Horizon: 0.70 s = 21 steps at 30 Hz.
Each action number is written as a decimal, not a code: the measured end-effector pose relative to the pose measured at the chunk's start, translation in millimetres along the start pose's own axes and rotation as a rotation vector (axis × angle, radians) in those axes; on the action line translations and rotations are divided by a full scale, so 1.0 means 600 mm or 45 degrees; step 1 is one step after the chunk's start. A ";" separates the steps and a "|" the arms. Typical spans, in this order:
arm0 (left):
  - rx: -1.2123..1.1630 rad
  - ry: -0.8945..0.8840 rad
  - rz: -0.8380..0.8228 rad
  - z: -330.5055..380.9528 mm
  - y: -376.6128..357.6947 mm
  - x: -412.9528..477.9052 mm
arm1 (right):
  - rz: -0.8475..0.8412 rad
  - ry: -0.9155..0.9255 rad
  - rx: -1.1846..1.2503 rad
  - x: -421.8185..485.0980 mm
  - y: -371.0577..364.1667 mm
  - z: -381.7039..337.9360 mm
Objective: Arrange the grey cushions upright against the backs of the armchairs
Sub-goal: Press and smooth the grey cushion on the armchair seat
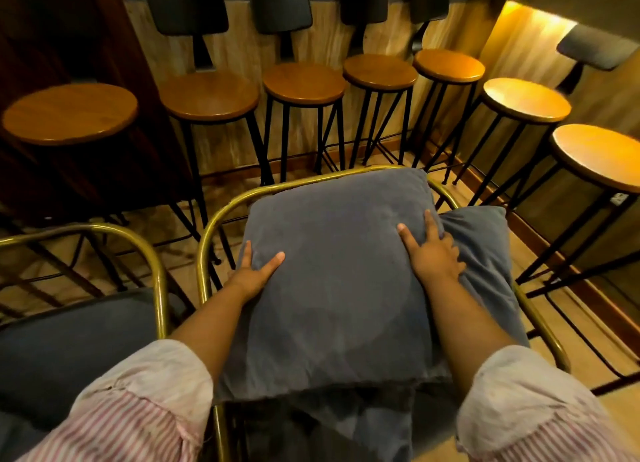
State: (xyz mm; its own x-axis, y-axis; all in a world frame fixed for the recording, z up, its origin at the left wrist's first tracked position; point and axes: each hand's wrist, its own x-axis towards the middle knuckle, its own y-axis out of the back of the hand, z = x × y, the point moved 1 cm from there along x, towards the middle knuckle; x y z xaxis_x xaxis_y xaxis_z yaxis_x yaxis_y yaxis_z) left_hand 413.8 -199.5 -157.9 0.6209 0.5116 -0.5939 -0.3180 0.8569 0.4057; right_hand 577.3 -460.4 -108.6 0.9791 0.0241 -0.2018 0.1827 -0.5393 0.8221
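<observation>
Clearly the job is mid-way on this armchair — the brass-coloured tube frame curves round its back and sides, and a grey cushion leans against the back rail, top edge reaching the rail and bottom edge toward the front of the seat. It is tilted rather than fully upright, as far as this downward view lets me judge. The left hand clasps the cushion's left edge, thumb on the front face and fingers tucked behind. The right hand presses the right edge, fingers spread across the fabric and curling round the side — both hands are closed on the same cushion.

A second grey cushion lies behind and to the right, slumped toward the right side rail and partly hidden; it looks not yet set straight. At the left edge of view, another armchair shows a dark seat; whether it has a cushion at its back cannot be told. Bar stools line the wall beyond.
</observation>
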 end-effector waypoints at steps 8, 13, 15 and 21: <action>0.148 -0.181 0.124 0.021 -0.022 -0.104 | 0.134 0.403 -0.051 -0.093 0.046 -0.026; 0.254 -0.359 -0.057 0.014 -0.032 -0.249 | -0.030 0.545 -0.143 -0.216 0.055 -0.027; 0.272 -0.389 -0.046 -0.007 -0.024 -0.310 | -0.081 0.584 -0.156 -0.267 0.053 -0.027; 0.305 -0.387 0.215 -0.136 0.055 -0.465 | -0.279 0.827 -0.095 -0.428 -0.006 -0.061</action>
State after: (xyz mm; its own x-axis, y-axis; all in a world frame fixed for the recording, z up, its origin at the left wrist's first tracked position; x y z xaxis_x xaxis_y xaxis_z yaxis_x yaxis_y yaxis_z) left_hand 171.6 -308.6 -35.8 0.7689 0.5710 -0.2877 -0.2803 0.7055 0.6509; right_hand 328.5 -433.6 -40.1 0.7697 0.6379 -0.0268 0.3653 -0.4055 0.8380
